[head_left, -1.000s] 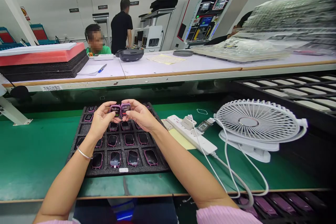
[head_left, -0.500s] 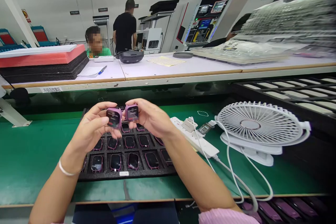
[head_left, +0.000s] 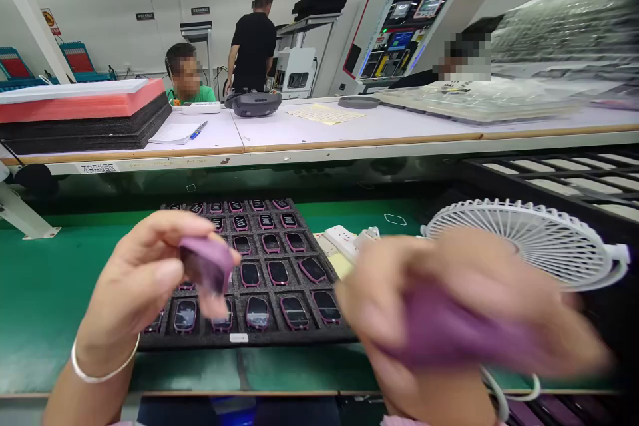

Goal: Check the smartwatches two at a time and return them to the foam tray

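My left hand (head_left: 140, 273) pinches a purple smartwatch body (head_left: 206, 265), which is tilted and motion-blurred above the tray. My right hand (head_left: 449, 319) is strongly blurred at the lower right and grips a second purple smartwatch body (head_left: 449, 333), whose outline is smeared. Below and between my hands lies a black foam tray (head_left: 299, 339) of square pockets. Several purple-framed smartwatch bodies (head_left: 277, 273) with dark screens sit in those pockets. My left hand hides part of the tray's left side.
The tray rests on a green bench mat (head_left: 64, 293). A white power strip (head_left: 342, 243) and a white clip fan (head_left: 519, 233) with cables stand to the right. Beyond the mat, a white bench (head_left: 319, 130) holds foam sheets and a dark headset; people sit and stand behind it.
Both hands have pulled apart and come closer to the camera, each still holding its smartwatch body. My right hand has swung far to the right, in front of the fan.
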`<state>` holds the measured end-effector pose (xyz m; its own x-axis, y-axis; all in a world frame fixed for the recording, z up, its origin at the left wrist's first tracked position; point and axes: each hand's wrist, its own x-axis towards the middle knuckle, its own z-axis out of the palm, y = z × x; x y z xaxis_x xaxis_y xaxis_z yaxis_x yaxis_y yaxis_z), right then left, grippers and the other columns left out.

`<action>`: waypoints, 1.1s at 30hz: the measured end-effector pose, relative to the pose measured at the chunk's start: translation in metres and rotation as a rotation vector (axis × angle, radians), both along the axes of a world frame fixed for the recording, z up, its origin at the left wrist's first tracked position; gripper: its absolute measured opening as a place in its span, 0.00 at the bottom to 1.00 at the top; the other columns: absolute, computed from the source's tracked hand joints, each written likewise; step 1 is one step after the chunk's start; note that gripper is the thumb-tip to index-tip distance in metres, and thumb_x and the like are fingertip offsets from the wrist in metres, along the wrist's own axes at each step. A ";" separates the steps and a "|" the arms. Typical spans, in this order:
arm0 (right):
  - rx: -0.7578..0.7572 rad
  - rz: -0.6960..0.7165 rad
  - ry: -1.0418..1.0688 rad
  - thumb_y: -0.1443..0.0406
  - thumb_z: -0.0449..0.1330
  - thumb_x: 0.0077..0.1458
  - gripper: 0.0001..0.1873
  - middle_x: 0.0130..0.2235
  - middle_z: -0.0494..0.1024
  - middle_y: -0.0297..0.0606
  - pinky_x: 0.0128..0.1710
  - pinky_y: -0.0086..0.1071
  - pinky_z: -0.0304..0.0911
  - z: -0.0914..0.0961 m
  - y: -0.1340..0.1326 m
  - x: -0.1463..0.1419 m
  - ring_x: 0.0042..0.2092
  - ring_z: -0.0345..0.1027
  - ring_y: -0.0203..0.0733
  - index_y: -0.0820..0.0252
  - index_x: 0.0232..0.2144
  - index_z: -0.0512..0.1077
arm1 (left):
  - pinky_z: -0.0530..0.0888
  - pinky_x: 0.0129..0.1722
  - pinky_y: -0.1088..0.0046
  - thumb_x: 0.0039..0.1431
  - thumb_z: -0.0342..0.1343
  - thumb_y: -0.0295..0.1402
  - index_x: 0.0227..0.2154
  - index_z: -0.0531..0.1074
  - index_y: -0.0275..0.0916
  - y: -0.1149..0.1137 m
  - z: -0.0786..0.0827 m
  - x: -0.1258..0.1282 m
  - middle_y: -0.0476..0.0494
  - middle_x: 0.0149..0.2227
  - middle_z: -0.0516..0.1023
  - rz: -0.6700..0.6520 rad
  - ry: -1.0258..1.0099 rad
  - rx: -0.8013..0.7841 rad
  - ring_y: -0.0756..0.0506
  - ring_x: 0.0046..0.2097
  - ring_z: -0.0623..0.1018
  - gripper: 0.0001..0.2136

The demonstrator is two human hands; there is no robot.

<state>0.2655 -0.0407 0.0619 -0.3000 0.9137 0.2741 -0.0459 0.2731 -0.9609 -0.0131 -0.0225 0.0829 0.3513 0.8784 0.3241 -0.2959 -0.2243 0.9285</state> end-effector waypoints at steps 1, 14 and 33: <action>-0.025 0.065 0.110 0.33 0.54 0.51 0.32 0.31 0.78 0.41 0.17 0.32 0.64 0.004 0.015 -0.010 0.19 0.69 0.37 0.52 0.36 0.72 | 0.79 0.21 0.65 0.52 0.66 0.43 0.41 0.79 0.48 0.010 -0.002 0.004 0.45 0.35 0.83 0.055 0.004 -0.016 0.44 0.23 0.80 0.14; -0.405 0.208 0.170 0.64 0.67 0.51 0.16 0.29 0.76 0.29 0.24 0.26 0.65 -0.077 0.112 -0.101 0.24 0.73 0.33 0.58 0.42 0.69 | 0.75 0.22 0.78 0.45 0.69 0.34 0.42 0.72 0.37 0.071 -0.077 -0.036 0.50 0.31 0.78 0.304 0.255 -0.193 0.53 0.22 0.76 0.20; 0.308 0.079 -1.020 0.65 0.66 0.50 0.27 0.53 0.67 0.51 0.56 0.54 0.59 -0.117 0.153 -0.166 0.57 0.62 0.60 0.63 0.53 0.72 | 0.68 0.55 0.53 0.57 0.59 0.40 0.58 0.70 0.38 0.117 -0.163 -0.121 0.38 0.42 0.76 0.319 1.075 0.225 0.36 0.47 0.73 0.27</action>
<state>0.0999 0.1126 -0.0548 -0.5733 0.8159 0.0758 0.7127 0.5421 -0.4451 -0.1343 0.0940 -0.0801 0.3134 0.9374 0.1519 0.7276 -0.3398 0.5959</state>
